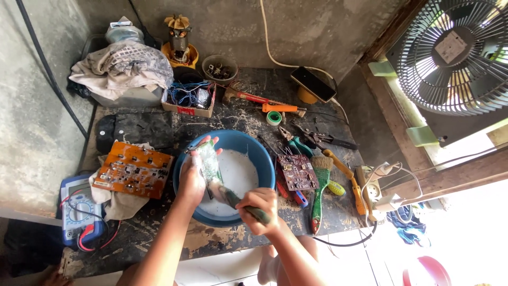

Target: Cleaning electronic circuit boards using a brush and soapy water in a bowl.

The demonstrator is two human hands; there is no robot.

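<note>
The left hand (193, 180) is closed around a small green circuit board (208, 161) and holds it tilted over the blue basin (182, 198). The basin stands at the front of the dark workbench (238, 114) and holds a white, foamy liquid (239, 172). The right hand (259, 210) grips the green handle of a brush (241, 204); its bristles seem to touch the board, but foam hides this. Behind the basin, a cardboard box (189, 100) holds blue wires, and a round grey bowl (219, 68) holds small metal parts.

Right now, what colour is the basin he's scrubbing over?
Blue basin, with milky white liquid inside; the head view shows it.
</note>
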